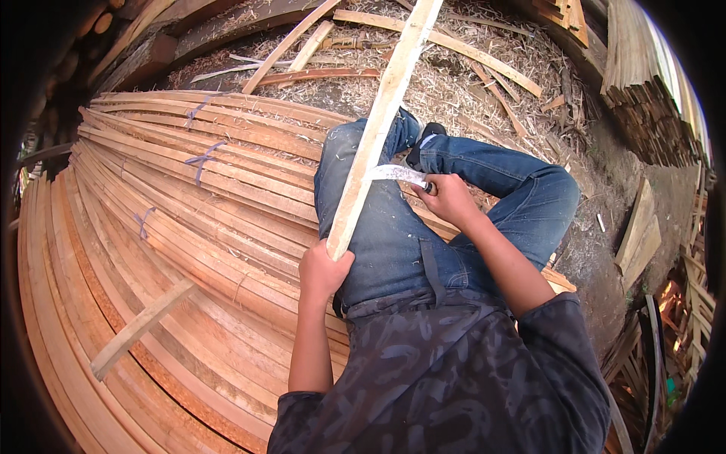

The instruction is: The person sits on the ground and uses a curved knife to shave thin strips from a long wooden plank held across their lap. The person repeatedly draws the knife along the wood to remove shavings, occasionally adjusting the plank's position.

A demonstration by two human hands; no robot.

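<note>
Bundled wooden strips [219, 238] fill the left side of the frame, laid lengthwise alongside one another, probably so that they stay straight and sorted. The person's bent legs, in jeans [378, 227], take the middle, the left thigh seemingly serving as a support under the long pale strip [382, 125]. That strip slants from the top centre down to the left hand [324, 270], which is clenched round its near end, likely to steady it. At the centre, the curved knife [398, 174] meets the strip's right edge; the right hand [448, 198] grasps its dark handle, presumably for control. Smallest, purple ties [203, 159] at upper left appear to hold the bundles together.
</note>
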